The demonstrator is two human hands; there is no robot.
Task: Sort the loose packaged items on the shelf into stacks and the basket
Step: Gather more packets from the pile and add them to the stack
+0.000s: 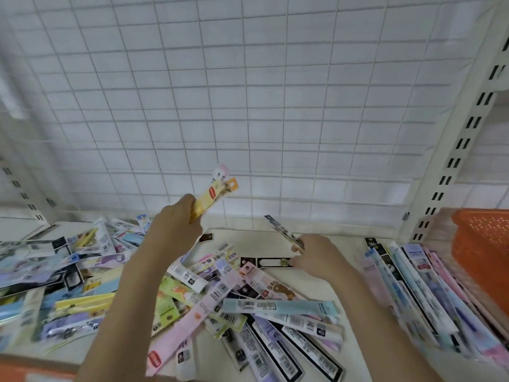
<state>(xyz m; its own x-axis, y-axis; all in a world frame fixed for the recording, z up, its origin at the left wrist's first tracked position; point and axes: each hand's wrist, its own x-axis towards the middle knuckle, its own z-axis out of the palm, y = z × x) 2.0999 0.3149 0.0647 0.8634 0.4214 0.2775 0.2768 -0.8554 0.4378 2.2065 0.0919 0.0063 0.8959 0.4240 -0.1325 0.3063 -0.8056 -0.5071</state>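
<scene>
Packaged items (220, 293) littered the shelf (325, 244). Left hand (176, 224) gripped yellow packs (213, 198); right hand (314, 253) pinched a dark pack (278, 227).

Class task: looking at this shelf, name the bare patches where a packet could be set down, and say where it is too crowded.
Bare shelf shows between the central heap and the right-hand stack, running to the back grid behind the right hand. A smaller bare strip lies at the front edge, left of the heap. The left pile and the centre are crowded. The orange basket closes off the far right.

Orange basket (484, 244) edge-cropped; labels blurred
</scene>
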